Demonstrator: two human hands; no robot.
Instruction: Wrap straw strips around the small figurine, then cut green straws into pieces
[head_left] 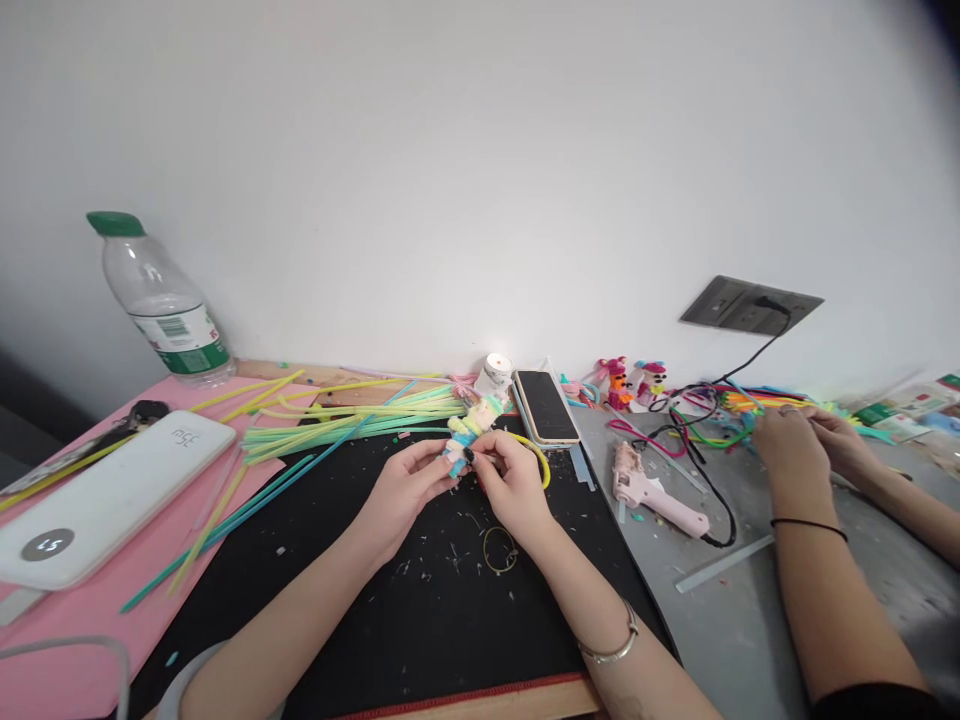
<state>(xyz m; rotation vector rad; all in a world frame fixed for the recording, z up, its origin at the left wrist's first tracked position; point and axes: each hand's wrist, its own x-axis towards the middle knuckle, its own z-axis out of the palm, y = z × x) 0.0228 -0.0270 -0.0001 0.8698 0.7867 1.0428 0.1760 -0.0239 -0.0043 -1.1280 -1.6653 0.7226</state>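
Observation:
My left hand (pixel 405 492) and my right hand (pixel 512 482) meet over the black mat (pixel 420 610), both pinched on a small fuzzy pipe-cleaner figure (pixel 471 428) in pastel blue, yellow and white. The figure sticks up and away from my fingers. A yellow pipe cleaner loop (pixel 541 458) curls out beside my right hand. A small wire ring (pixel 500 549) lies on the mat just below my right wrist.
A bundle of pipe cleaners (pixel 337 415), a white power bank (pixel 105 495), a water bottle (pixel 161 305), a phone (pixel 546 406) and a pink glue gun (pixel 652 490) lie around. Another person's hands (pixel 806 445) work at the right among coloured pipe cleaners.

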